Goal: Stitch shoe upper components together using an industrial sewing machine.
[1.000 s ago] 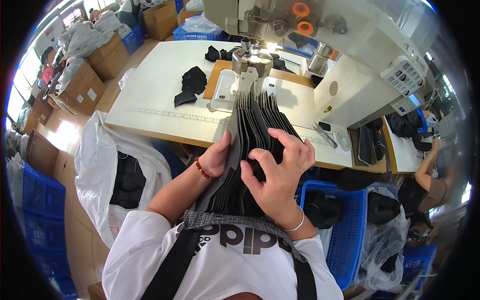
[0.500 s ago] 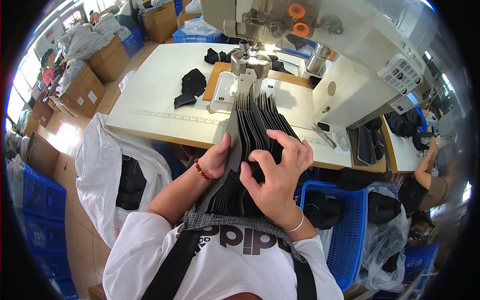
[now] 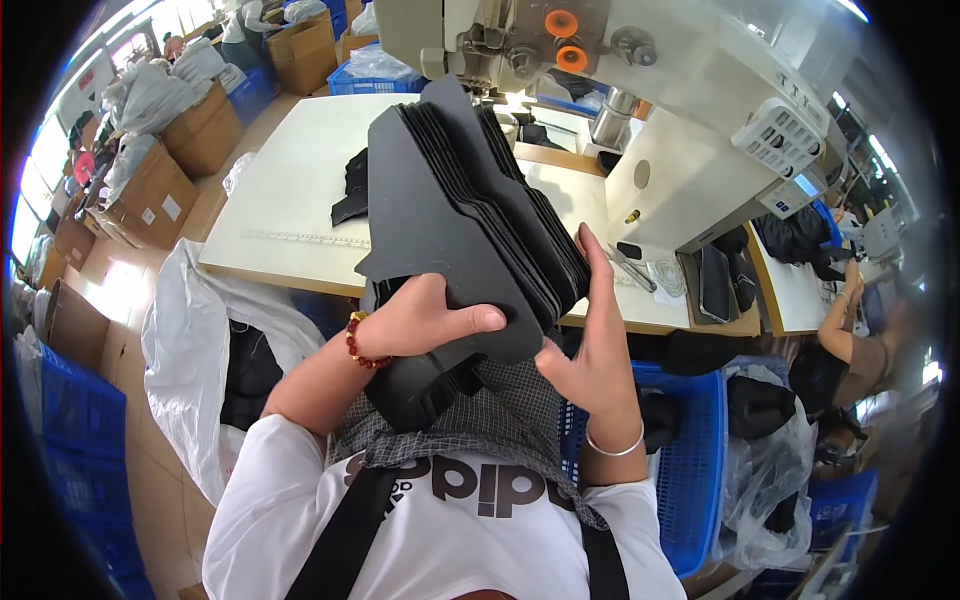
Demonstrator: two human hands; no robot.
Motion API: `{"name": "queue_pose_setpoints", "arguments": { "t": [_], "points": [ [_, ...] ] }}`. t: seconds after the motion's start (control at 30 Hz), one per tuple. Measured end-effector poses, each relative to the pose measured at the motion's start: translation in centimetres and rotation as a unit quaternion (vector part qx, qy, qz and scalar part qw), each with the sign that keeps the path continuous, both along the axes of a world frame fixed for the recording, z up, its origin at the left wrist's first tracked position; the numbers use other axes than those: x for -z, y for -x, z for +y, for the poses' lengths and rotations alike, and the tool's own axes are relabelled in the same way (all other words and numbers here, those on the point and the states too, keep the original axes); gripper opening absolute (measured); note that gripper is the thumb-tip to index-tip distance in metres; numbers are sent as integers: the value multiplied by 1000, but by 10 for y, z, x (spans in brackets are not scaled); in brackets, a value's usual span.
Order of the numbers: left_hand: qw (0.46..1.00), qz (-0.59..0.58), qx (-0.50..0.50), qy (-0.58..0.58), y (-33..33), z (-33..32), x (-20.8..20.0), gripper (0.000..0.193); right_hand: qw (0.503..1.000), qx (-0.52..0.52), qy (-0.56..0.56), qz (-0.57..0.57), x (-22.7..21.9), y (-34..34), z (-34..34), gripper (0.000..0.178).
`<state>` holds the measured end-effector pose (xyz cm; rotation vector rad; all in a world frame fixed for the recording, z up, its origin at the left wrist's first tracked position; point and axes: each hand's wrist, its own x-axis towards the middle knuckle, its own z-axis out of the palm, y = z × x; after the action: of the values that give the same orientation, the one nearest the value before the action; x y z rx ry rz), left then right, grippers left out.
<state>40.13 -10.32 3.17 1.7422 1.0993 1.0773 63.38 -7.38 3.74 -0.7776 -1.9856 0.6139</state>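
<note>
A thick stack of flat black cut pieces point(image 3: 440, 225) is raised over the table's front edge, its sheets slightly fanned. My left hand point(image 3: 415, 322) grips its near left part, thumb lying across the top sheet and the other fingers hidden beneath. Along the stack's right edge, my right hand point(image 3: 600, 350) holds it between the thumb and long, stretched fingers. More black pieces point(image 3: 415, 390) rest on my lap, on the checked apron point(image 3: 510, 400).
A large sewing machine point(image 3: 660, 90) stands behind the white table point(image 3: 290, 180). Black fabric point(image 3: 352, 190), scissors point(image 3: 632, 268) and a phone point(image 3: 714, 285) lie there. A blue crate point(image 3: 705, 470) is at my right, a white sack point(image 3: 185, 350) at left. Another person's arm point(image 3: 838, 320) shows far right.
The stack was upright on its edges by the machine; now it is tipped flatter, its broad face showing. My right hand went from its top to its right edge.
</note>
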Motion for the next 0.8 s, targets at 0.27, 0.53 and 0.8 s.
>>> {"name": "queue_pose_setpoints", "arguments": {
  "t": [0.27, 0.53, 0.8],
  "points": [
    [961, 266, 63, 39, 2, 27, -35, 87, 964, -124, 193, 134, 23, -9, 11, 95],
    [861, 457, 183, 125, -23, 65, -49, 98, 916, -85, 353, 173, 53, -17, 9, 89],
    [822, 472, 314, 45, -67, 119, -57, 99, 854, -45, 347, 384, 86, -24, 27, 77]
  ]
}}
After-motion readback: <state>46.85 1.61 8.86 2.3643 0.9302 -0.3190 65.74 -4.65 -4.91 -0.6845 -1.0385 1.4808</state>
